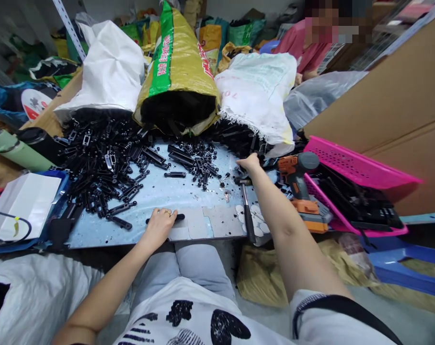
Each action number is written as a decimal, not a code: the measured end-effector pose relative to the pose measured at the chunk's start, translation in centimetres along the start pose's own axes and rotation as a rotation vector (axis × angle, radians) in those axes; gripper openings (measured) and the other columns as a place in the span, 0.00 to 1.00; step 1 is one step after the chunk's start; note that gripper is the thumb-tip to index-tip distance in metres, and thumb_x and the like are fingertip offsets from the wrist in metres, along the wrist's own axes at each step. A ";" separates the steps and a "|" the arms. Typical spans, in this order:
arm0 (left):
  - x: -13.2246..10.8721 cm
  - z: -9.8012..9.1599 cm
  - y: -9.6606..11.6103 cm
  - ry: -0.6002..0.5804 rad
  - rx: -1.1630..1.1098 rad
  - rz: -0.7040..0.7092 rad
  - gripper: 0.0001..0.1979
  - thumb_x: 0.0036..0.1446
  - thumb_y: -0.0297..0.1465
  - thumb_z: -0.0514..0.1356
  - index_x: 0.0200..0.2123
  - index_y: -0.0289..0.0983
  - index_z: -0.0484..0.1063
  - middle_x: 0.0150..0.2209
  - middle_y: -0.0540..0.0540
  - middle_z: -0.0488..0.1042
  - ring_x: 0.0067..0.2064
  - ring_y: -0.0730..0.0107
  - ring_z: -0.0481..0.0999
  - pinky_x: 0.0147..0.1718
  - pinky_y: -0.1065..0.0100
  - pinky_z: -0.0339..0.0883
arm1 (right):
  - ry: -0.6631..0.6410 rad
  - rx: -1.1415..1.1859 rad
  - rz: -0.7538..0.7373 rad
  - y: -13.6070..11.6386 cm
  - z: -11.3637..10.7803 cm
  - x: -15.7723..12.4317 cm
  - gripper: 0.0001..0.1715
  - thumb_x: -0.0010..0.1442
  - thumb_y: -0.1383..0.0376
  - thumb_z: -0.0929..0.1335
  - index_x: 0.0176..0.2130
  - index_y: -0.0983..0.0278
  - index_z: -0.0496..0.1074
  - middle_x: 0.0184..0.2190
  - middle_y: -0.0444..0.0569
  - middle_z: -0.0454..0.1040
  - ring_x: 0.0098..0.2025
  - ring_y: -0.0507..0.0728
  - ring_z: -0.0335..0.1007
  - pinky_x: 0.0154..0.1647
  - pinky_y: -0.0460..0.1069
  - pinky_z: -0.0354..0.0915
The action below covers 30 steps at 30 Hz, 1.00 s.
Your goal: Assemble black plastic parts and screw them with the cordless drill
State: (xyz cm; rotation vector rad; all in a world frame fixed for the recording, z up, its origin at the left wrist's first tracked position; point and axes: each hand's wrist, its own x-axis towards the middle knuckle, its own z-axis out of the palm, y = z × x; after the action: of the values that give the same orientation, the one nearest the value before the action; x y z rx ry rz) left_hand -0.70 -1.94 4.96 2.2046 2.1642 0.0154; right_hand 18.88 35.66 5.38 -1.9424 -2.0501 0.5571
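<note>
My left hand (pixel 160 226) is closed over a slim black plastic bar (pixel 180 217) near the table's front edge, and the bar's ends stick out on both sides. My right hand (pixel 251 163) reaches to black parts at the mouth of the right white sack (pixel 257 91); its fingertips are mostly hidden. Just below that hand lies a hammer (pixel 248 211), its handle towards me. A cordless drill (pixel 298 177) stands to the right of my forearm. Loose small black pieces (pixel 205 167) are scattered in the middle of the blue table (pixel 149 182).
A large heap of black links (pixel 102 163) spills from the left white sack (pixel 109 72). Between the sacks lies an open yellow-green one (pixel 181 76). A pink basket (pixel 364 163) with black parts is at right. A person in a pink top (pixel 302 43) is behind.
</note>
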 end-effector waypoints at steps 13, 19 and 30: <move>0.8 2.5 -0.2 0.050 -0.195 -0.055 0.16 0.64 0.31 0.49 0.53 0.36 0.64 0.42 0.40 0.71 0.45 0.60 0.70 0.42 0.60 0.65 | -0.081 0.082 -0.970 -2.7 -1.3 -15.1 0.14 0.59 0.66 0.61 0.44 0.65 0.70 0.40 0.54 0.72 0.46 0.60 0.67 0.48 0.55 0.62; 0.8 2.0 -0.9 -0.014 -0.249 -0.037 0.16 0.64 0.33 0.50 0.53 0.36 0.63 0.44 0.40 0.71 0.47 0.58 0.69 0.44 0.60 0.64 | -0.559 -0.271 -1.316 -1.8 1.4 -20.9 0.19 0.65 0.53 0.60 0.44 0.64 0.69 0.34 0.51 0.73 0.35 0.56 0.69 0.35 0.48 0.59; 1.2 0.6 -0.6 -0.068 -0.308 -0.011 0.21 0.60 0.43 0.53 0.52 0.37 0.62 0.47 0.40 0.69 0.50 0.55 0.68 0.47 0.57 0.62 | -0.473 -0.415 -1.286 -1.4 3.8 -23.5 0.22 0.66 0.51 0.57 0.41 0.63 0.70 0.34 0.52 0.72 0.34 0.55 0.68 0.33 0.47 0.53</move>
State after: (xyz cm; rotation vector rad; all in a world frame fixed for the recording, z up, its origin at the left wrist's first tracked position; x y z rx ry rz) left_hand -1.27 -0.77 4.30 1.9925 1.9835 0.2516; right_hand 17.62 11.91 4.26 -0.2360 -3.2590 0.2568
